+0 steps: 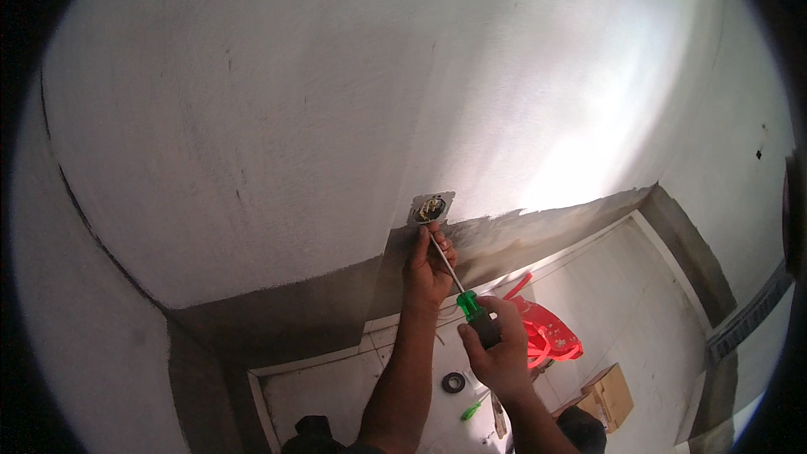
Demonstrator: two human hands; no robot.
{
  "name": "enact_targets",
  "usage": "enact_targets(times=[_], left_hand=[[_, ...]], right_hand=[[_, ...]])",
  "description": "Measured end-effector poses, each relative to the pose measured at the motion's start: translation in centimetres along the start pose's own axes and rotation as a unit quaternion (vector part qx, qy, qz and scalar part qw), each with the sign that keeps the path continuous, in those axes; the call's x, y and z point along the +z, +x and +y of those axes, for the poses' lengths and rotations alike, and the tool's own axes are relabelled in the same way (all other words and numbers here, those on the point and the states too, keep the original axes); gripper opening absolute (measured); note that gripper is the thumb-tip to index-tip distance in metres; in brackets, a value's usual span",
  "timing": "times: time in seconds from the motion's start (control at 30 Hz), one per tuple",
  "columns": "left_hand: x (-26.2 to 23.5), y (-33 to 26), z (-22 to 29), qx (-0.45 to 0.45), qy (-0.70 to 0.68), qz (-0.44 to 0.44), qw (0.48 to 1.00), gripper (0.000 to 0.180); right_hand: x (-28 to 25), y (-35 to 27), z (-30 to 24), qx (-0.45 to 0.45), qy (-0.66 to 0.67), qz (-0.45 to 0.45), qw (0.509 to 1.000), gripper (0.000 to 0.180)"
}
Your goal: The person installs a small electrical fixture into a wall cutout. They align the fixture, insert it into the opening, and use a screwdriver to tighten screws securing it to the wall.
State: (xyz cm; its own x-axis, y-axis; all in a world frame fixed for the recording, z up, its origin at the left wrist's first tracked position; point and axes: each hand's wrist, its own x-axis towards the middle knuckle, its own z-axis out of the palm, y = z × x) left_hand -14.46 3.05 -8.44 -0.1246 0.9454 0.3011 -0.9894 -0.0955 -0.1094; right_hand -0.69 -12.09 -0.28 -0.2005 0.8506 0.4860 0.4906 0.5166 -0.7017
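A square metal mounting plate [416, 213] with a round opening sits on the white wall, and yellowish wires [432, 207] show inside it. My left hand [429, 267] reaches up to the plate's lower edge. Its fingertips are closed together there, around the tip end of a screwdriver [469, 307]; whatever they pinch is too small to tell. My right hand [499, 348] is wrapped round the screwdriver's green and black handle. The shaft slants up and left from that handle to the plate's bottom edge, where the tip is hidden by my left fingers.
On the pale floor lie a roll of black tape [453, 382], a small green-handled screwdriver [472, 410], a red bag [548, 329] and a cardboard box [609, 397]. A grey unpainted band [294, 307] runs along the wall's base. My dark shoes [582, 429] show at the lower edge.
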Motion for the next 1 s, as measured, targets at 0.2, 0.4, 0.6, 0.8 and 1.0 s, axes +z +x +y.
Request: enact_targets(times=[0.2, 0.4, 0.6, 0.8, 1.0], left_hand=[[-0.2, -0.1, 0.6, -0.007, 0.048, -0.007, 0.999, 0.022], [0.5, -0.4, 0.8, -0.003, 0.050, 0.027, 0.998, 0.020], [0.6, -0.3, 0.6, 0.006, 0.029, 0.016, 0.999, 0.021], [0.5, -0.3, 1.1, -0.015, 0.047, 0.026, 0.998, 0.023], [0.5, -0.3, 1.3, -0.009, 0.052, 0.037, 0.998, 0.022]], right_hand=[[0.0, -0.1, -0.2, -0.040, -0.047, 0.010, 0.998, 0.040], [-0.1, 0.0, -1.4, -0.041, -0.052, 0.014, 0.998, 0.038], [-0.3, 0.4, -2.8, -0.045, -0.077, 0.011, 0.996, 0.036], [0.3, -0.2, -2.6, -0.052, -0.098, 0.018, 0.994, 0.038], [0.2, 0.3, -2.6, -0.067, -0.091, 0.030, 0.993, 0.037]])
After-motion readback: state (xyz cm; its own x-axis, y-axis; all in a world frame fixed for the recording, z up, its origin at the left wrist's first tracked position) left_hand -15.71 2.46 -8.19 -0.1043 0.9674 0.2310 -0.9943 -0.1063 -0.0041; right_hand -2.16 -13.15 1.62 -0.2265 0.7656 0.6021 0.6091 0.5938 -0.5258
